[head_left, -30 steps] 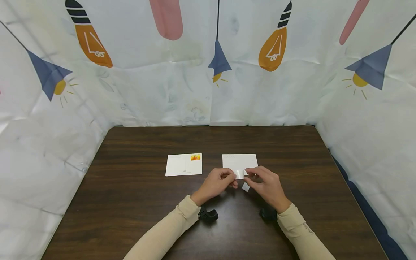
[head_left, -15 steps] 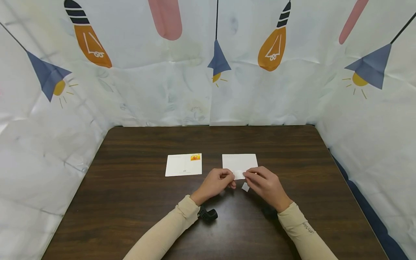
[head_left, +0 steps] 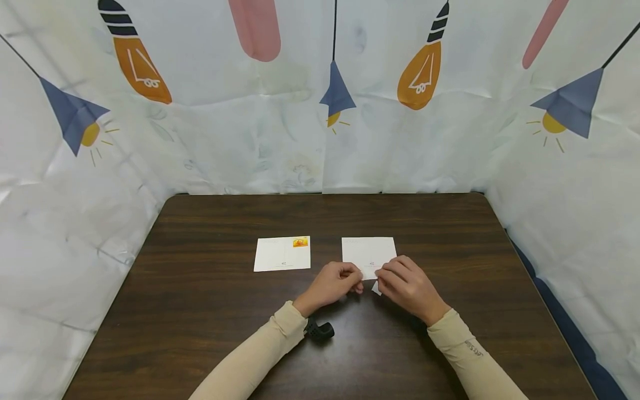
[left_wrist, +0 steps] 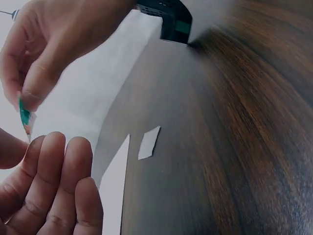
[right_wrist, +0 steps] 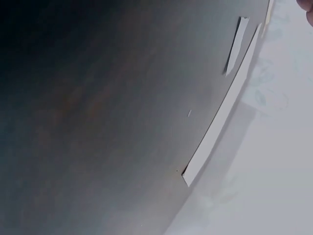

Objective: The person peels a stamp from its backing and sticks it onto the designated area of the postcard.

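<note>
Just in front of the right-hand white postcard [head_left: 367,249], my left hand [head_left: 331,284] and right hand [head_left: 409,286] are close together. Between them is a small thin stamp [left_wrist: 23,113], green and orange, seen nearly edge-on in the left wrist view. My right thumb and finger pinch its upper end. The left thumb and index finger pinch the lower end. In the head view the stamp cannot be told apart from the card behind. A small white paper piece [head_left: 376,288] lies on the table, partly hidden by my right fingers. The right wrist view barely catches some fingertips [right_wrist: 308,6].
To the left lies another white postcard [head_left: 281,256] with a yellow-and-red stamp at its upper right corner. The dark wooden table [head_left: 225,328] meets a white printed cloth [head_left: 250,144] at the back and sides. A tiny pale speck [right_wrist: 189,113] lies on the tabletop.
The small white piece faced the head camera between my hands earlier; it no longer shows there. The right fingers have drawn closer together, and a printed mark on the right-hand postcard has come into view.
</note>
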Action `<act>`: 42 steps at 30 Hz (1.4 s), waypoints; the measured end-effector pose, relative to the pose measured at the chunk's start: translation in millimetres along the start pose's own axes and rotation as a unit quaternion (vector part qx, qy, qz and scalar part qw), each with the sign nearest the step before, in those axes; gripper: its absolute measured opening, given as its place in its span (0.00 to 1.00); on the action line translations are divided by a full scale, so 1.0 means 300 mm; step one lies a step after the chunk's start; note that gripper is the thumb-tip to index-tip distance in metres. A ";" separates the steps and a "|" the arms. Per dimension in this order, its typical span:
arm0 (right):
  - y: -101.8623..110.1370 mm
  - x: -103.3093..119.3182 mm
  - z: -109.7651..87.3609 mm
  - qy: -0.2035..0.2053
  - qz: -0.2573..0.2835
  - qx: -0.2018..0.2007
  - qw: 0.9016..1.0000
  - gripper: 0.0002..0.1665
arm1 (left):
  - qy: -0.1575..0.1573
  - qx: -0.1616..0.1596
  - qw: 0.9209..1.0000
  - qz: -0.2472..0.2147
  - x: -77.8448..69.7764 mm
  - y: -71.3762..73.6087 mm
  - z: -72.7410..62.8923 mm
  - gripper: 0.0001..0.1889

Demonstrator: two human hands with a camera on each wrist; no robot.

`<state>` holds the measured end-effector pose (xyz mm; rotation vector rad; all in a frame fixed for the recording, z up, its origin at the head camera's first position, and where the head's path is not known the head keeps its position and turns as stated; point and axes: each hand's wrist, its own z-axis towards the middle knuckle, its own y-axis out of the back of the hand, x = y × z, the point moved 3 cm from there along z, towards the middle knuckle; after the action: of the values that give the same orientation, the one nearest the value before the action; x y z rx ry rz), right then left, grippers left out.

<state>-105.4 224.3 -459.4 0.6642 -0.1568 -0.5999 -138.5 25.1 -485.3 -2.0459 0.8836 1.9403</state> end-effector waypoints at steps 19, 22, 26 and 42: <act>0.002 -0.091 0.018 -0.004 -0.055 0.024 0.998 0.12 | -0.096 -0.042 0.967 0.234 0.023 0.068 0.049 0.12; -0.003 -0.108 0.018 0.000 -0.060 0.033 0.998 0.11 | -0.111 -0.051 0.954 0.273 0.015 0.075 0.064 0.11; -0.013 -0.137 0.011 -0.002 -0.069 0.046 0.997 0.13 | -0.117 -0.047 0.936 0.329 0.003 0.080 0.088 0.11; -0.055 -0.246 -0.009 -0.086 -0.088 0.125 0.985 0.02 | -0.080 0.048 0.844 0.529 0.028 0.041 0.144 0.33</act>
<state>-172.9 257.4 -468.1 0.8740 -0.3418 -0.8161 -181.9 35.0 -495.6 -1.3384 2.3322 2.3401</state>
